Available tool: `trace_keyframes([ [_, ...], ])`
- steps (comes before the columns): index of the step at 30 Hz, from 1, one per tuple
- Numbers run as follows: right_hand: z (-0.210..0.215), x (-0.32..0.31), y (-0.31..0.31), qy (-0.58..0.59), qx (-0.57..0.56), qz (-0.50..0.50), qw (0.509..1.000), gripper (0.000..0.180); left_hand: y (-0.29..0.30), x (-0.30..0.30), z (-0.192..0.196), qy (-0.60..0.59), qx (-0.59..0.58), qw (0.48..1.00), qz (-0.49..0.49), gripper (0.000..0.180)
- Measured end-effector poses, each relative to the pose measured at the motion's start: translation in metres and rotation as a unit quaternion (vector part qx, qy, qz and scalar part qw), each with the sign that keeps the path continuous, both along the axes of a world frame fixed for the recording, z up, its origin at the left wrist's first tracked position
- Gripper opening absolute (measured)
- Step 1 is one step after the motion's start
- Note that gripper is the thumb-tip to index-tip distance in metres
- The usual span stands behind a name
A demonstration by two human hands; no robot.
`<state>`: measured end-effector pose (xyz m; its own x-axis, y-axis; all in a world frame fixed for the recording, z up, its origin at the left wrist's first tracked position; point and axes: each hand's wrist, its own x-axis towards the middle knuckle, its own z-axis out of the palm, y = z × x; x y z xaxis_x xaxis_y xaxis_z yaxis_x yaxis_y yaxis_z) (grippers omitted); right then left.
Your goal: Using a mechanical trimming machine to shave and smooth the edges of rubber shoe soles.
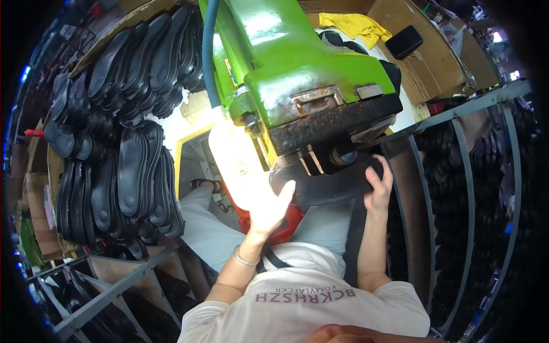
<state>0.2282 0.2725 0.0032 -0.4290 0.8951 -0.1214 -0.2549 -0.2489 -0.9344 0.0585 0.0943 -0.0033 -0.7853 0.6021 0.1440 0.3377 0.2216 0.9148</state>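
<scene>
A black rubber shoe sole lies flat under the dark, rusty head of a green machine. My left hand grips the sole's left end, lit brightly by a lamp. My right hand holds the sole's right end, fingers curled over its edge. A thin metal bangle circles my left wrist. Below the hands are my grey trousers and a red piece of the machine.
Many black soles stand in stacks on the left, on cardboard. A metal rack on the right holds more dark soles. A blue hose runs along the machine. A yellow cloth and a black box lie behind it.
</scene>
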Motion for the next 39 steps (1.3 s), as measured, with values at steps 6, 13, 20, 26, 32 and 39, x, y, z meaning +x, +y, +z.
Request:
trace_keyframes([
  [6,0.023,-0.054,0.019,0.022,0.065,0.1,0.993,0.019,-0.016,-0.041,0.016,0.076,0.093,0.99,-0.078,0.026],
  [13,0.015,-0.091,-0.031,0.026,0.138,0.152,0.978,0.024,-0.074,-0.083,0.022,-0.126,0.164,0.978,-0.015,0.03],
  [20,0.016,-0.107,-0.058,0.014,0.12,0.213,0.969,0.05,-0.139,-0.073,-0.023,-0.263,0.093,0.96,0.015,0.019],
  [26,0.014,-0.109,-0.055,-0.072,0.203,0.239,0.947,0.046,-0.114,-0.001,-0.044,-0.281,-0.078,0.955,-0.052,0.02],
  [32,0.01,-0.079,-0.007,0.032,0.162,0.089,0.982,0.02,-0.047,-0.028,0.023,0.013,0.029,0.999,-0.012,0.022],
  [39,0.005,-0.077,0.024,0.081,0.132,0.035,0.987,0.018,-0.015,-0.042,0.029,0.131,0.107,0.983,-0.073,0.018],
])
